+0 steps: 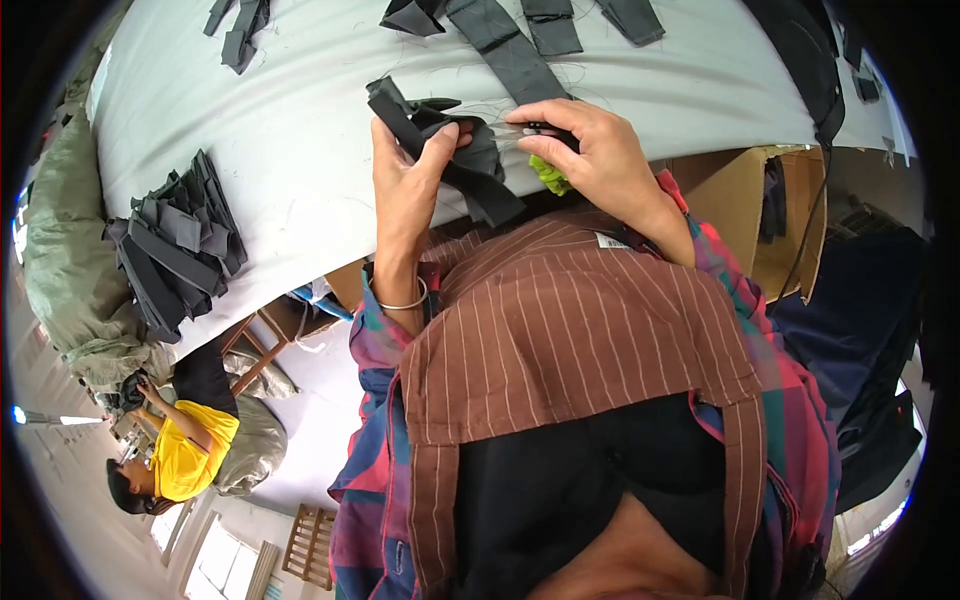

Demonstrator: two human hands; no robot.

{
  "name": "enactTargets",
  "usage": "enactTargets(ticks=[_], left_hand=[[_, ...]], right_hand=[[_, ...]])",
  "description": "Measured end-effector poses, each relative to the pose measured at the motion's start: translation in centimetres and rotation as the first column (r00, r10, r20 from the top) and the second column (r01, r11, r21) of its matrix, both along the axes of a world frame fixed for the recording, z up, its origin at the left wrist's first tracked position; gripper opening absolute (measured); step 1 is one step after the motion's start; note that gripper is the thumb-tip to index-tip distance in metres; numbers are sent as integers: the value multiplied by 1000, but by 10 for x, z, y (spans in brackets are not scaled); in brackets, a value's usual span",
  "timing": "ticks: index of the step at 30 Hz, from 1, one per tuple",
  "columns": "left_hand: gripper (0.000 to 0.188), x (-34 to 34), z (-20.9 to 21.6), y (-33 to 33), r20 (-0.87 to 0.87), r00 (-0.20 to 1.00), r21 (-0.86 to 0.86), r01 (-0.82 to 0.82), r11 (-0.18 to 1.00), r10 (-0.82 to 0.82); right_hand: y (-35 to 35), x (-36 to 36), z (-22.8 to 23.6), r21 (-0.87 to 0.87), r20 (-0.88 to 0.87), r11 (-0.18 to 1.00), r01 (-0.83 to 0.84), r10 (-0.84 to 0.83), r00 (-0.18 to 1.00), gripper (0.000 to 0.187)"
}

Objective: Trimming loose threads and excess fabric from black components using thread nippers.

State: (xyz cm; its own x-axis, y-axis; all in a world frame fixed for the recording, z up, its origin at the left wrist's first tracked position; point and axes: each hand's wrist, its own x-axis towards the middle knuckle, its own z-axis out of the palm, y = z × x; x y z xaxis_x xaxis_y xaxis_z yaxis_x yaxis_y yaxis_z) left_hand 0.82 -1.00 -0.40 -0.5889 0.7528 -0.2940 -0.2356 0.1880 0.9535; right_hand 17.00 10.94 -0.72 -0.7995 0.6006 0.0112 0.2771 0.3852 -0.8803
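The left hand (405, 180) pinches a dark fabric piece (480, 192) between thumb and fingers, just above the near edge of the table (300, 120). The right hand (595, 150) is closed around small dark snips (548, 129), their pale tips just beside that fabric; whether the blades touch it I cannot tell. The work on this piece looks under way rather than finished, as loose threads (480, 108) lie about it on the cloth. A heap of similar dark strips (180, 240) lies to the left, and a long dark strip (505, 50) stretches away beyond the hands, with more pieces (632, 20) near the far side. Which of these are done and which are left does not show.

A bright green thing (549, 175) sits under the right hand, partly covered by it, close to the working spot. The striped apron (580, 340) comes up near the table edge. An open cardboard box (720, 205) stands at the right, a bulky grey-green sack (70, 240) at the far left, and a co-worker in a yellow top (195, 450) is well apart; nothing visibly blocks the snips
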Motion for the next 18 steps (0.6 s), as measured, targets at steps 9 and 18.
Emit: enactTargets(ticks=[9, 18], left_hand=[[37, 4, -2, -10, 104, 995, 73, -14, 997, 6], [35, 5, -2, -10, 91, 996, 81, -13, 997, 5]], right_hand=[[-7, 0, -11, 444, 28, 895, -47, 38, 999, 16], [-8, -1, -13, 576, 39, 816, -48, 31, 999, 16]])
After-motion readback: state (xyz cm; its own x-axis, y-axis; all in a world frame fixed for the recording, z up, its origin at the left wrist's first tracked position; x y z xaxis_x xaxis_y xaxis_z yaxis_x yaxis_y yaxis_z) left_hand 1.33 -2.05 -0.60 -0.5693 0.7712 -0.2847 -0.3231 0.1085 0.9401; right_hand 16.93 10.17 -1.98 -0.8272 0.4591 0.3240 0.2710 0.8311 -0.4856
